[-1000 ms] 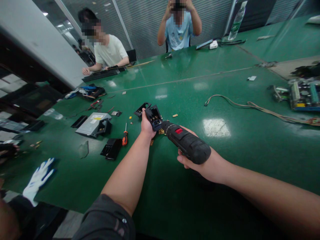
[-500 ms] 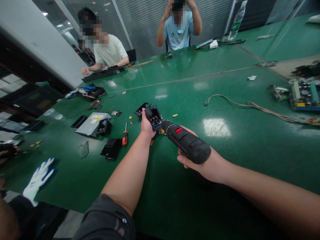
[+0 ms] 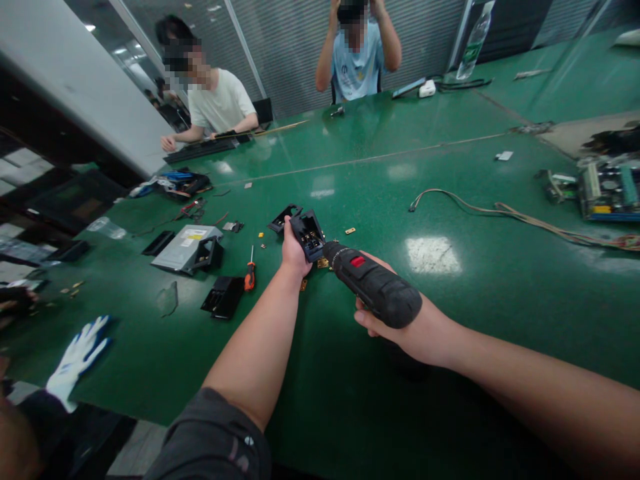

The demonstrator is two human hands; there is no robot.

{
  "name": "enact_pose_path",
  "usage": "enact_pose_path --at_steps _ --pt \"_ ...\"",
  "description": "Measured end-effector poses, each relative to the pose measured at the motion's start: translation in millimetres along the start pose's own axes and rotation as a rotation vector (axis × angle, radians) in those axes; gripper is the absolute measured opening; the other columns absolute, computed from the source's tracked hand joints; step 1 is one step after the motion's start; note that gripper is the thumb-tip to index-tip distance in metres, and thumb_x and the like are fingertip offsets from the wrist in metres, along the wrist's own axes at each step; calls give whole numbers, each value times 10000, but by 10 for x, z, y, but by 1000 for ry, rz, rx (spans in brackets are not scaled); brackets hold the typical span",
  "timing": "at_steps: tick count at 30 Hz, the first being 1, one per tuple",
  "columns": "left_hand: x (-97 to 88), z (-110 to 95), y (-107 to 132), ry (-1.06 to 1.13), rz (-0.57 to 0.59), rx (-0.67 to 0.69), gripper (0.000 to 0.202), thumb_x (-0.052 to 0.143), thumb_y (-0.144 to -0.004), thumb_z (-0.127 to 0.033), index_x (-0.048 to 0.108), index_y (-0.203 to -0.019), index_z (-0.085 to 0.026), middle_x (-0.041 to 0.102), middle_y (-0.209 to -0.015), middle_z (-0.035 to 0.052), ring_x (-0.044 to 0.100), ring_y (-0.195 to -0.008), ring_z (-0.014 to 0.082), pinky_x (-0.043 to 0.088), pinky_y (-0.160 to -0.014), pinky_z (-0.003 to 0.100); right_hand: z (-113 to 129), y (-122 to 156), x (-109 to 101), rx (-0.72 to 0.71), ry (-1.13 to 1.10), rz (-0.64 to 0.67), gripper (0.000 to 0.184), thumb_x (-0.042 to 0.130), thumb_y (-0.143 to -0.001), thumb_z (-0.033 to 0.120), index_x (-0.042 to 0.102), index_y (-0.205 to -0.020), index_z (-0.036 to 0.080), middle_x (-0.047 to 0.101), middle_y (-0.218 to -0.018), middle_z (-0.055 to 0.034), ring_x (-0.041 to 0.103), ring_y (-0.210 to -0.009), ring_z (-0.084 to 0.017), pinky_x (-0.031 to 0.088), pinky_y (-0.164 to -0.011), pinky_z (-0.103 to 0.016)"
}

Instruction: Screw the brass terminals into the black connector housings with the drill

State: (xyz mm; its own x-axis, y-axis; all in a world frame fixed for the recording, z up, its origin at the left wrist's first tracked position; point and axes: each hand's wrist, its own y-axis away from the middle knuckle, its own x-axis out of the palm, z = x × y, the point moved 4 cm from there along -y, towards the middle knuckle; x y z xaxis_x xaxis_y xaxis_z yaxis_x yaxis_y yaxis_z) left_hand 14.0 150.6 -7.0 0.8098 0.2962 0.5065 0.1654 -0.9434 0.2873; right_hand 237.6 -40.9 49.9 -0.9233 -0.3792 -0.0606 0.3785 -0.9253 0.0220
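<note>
**Hold Status: Housing and Drill Above the Bench**

Clock positions are taken from your hands, with 12 o'clock straight ahead.

Your left hand (image 3: 295, 252) is closed on the lower end of a black housing (image 3: 309, 235) and holds it up above the green bench (image 3: 500, 313). Your right hand (image 3: 387, 327) is clamped around the body of a drill (image 3: 375, 287), which has a red button on top. The drill points toward 10 o'clock, with its nose against the side of the housing. The hands are apart and meet only through these two items. The bit is hidden, so you cannot tell whether it is seated in the housing.

Bench layout:
- 12 o'clock: a black bracket (image 3: 285, 218) just past your left hand, and small brass pieces (image 3: 350, 231) scattered around the housing.
- 9 o'clock: an orange-handled screwdriver (image 3: 250, 270) and, farther out, a silver optical drive (image 3: 186, 248).
- 8 o'clock: a black panel (image 3: 223, 297) and, farther out, a white glove (image 3: 77, 353).
- 3 o'clock: a cable (image 3: 500, 211) and a circuit board (image 3: 610, 193).

Co-workers: a person in a white shirt (image 3: 220, 100) sits at 11 o'clock with hands at a keyboard (image 3: 205, 148). A person in a blue shirt (image 3: 356, 60) sits at 12 o'clock with both hands raised to the head.
</note>
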Motion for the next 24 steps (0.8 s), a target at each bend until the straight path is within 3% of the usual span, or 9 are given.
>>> enact_pose_path --at_steps 24 --pt "9 -7 6 9 -4 12 743 634 -1090 -884 856 -1261 -196 853 -944 100 844 -834 268 699 -827 381 20 -20 4 8 -5 6 1166 850 -959 414 220 -1914 189 785 -1153 -79 703 -776 -223 604 -708 -416"
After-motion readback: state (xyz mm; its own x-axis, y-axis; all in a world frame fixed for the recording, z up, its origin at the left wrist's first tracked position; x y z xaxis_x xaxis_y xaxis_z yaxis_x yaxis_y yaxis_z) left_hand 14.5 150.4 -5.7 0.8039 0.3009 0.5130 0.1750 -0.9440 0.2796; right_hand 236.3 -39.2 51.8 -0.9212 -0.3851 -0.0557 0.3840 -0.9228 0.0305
